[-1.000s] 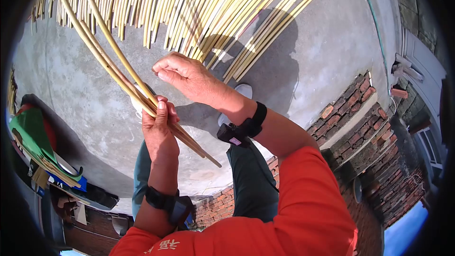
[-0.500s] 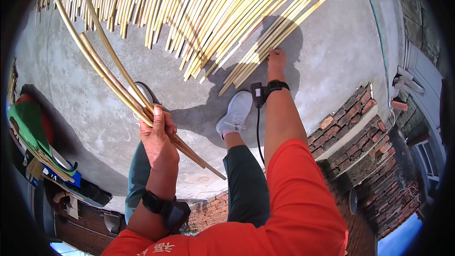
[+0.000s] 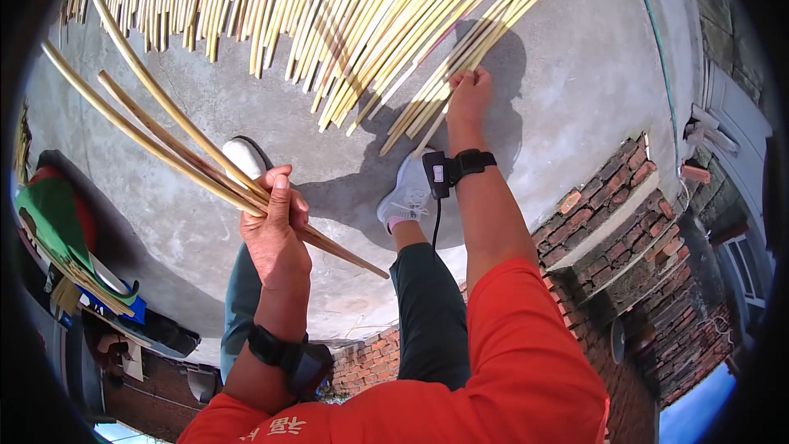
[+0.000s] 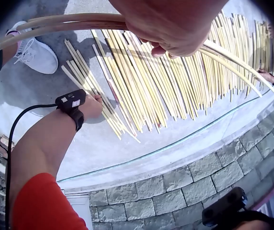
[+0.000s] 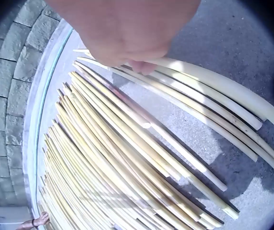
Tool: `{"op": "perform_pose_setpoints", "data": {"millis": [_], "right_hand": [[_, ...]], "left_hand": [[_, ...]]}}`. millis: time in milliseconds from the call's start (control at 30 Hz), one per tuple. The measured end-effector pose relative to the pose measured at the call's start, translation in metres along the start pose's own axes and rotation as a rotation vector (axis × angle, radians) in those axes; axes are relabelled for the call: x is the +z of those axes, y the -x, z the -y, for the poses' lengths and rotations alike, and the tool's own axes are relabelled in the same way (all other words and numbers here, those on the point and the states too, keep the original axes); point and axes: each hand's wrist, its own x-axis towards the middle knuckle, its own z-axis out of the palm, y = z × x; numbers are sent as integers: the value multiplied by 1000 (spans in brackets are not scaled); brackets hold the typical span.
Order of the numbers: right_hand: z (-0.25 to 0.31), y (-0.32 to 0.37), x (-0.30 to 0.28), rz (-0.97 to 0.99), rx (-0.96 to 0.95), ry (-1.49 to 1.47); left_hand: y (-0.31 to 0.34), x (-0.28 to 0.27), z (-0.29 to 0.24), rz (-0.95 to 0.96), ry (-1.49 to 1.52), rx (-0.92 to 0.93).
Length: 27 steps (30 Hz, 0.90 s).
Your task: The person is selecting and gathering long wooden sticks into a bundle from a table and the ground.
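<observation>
My left hand (image 3: pixel 275 222) grips three long, pale wooden sticks (image 3: pixel 177 148), thumb laid along the top. They fan out up and to the left, with their other ends jutting out below the hand. At the right end of a row of similar sticks on the ground, my right hand (image 3: pixel 470 99) holds one stick (image 3: pixel 434 126) between curled fingers. In the right wrist view that stick (image 5: pixel 232 91) looks thicker and nearer than the few loose sticks (image 5: pixel 208 112) beside it. The back of the hand hides part of the grip there.
A long row of sticks (image 3: pixel 271 16) covers the concrete ground ahead. My white shoe (image 3: pixel 408 193) stands near their ends. A green hose (image 3: pixel 653 41) runs along the right, by brick steps (image 3: pixel 608 189). Another person's hand (image 4: pixel 268 76) shows at the row's far end.
My right hand has gone from beside the left hand to the row's right end, and now lifts a stick there. The sticks in my left hand have swung lower to the left.
</observation>
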Motion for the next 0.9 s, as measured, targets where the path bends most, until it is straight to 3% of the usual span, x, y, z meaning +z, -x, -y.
{"op": "perform_pose_setpoints", "data": {"millis": [67, 100, 167, 267, 600, 700, 767, 800, 867, 900], "right_hand": [[15, 25, 9, 257, 106, -198], [26, 40, 13, 262, 108, -201], [46, 66, 18, 487, 272, -429], [55, 82, 24, 617, 314, -460], [50, 96, 33, 742, 429, -550], [45, 100, 34, 663, 423, -512], [31, 91, 34, 375, 341, -460], [23, 82, 29, 362, 334, -455], [0, 59, 18, 39, 319, -257], [-13, 45, 6, -13, 322, -226]], "left_hand": [[-1, 1, 2, -21, 35, -51], [-1, 1, 2, -25, 35, -47], [0, 1, 1, 13, 8, -36], [0, 1, -1, 1, -9, -39], [0, -2, -4, 4, -1, -27], [1, -3, -6, 4, 6, -29], [0, -3, -3, 4, 20, -34], [0, -3, -5, 1, 11, -35], [0, -6, -3, 25, 10, -27], [0, -7, -2, 31, 9, -30]]}}
